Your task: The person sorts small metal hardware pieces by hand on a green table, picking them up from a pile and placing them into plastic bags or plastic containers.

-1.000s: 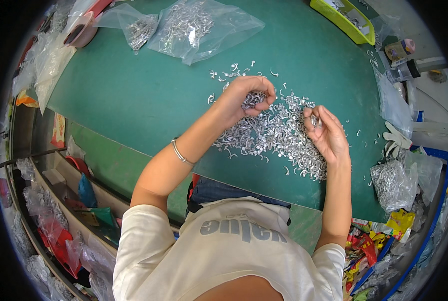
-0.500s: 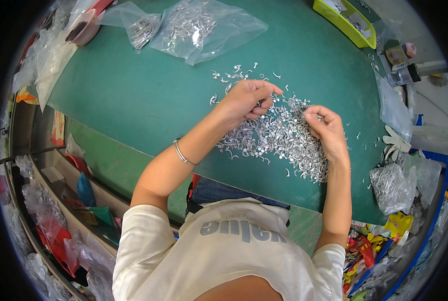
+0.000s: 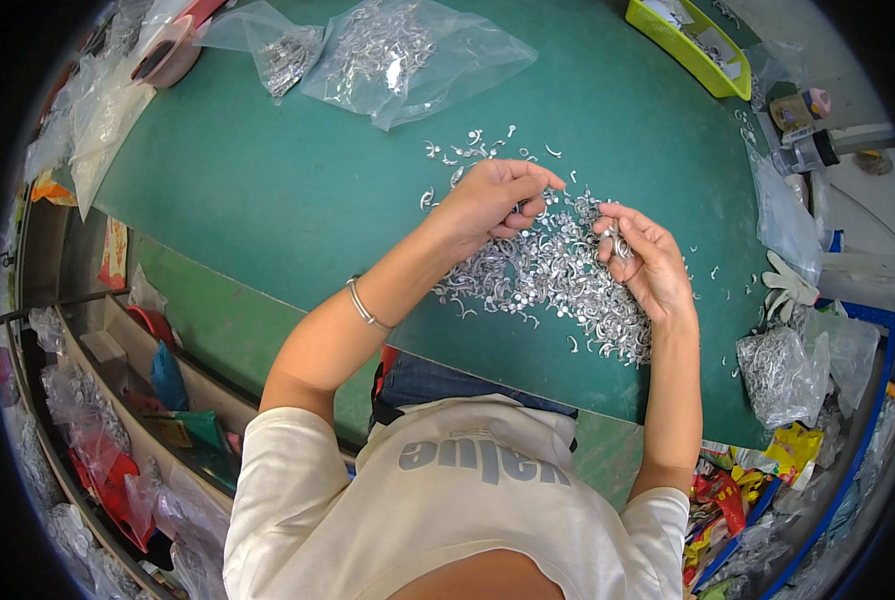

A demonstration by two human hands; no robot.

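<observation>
A pile of small, curved, silver metal pieces (image 3: 557,270) lies spread on the green tabletop (image 3: 267,190). My left hand (image 3: 492,203) hovers over the pile's far left side, thumb and index finger together and the others curled in. A glint shows within those curled fingers, but what they hold is too small to make out. My right hand (image 3: 652,262) is at the pile's right edge, palm turned partly up. Several silver metal pieces (image 3: 615,242) sit in its curled fingers. Loose pieces (image 3: 475,140) are scattered beyond my left hand.
Clear plastic bags of similar pieces (image 3: 387,60) lie at the far side. A yellow-green basket (image 3: 692,50) stands far right; a pink bowl (image 3: 172,55) is far left. On the right are a white glove (image 3: 789,285) and a filled bag (image 3: 777,370). Shelving (image 3: 137,350) runs along the left.
My right hand has rolled palm upward, bringing the metal pieces in its fingers into view. The left hand has hardly moved.
</observation>
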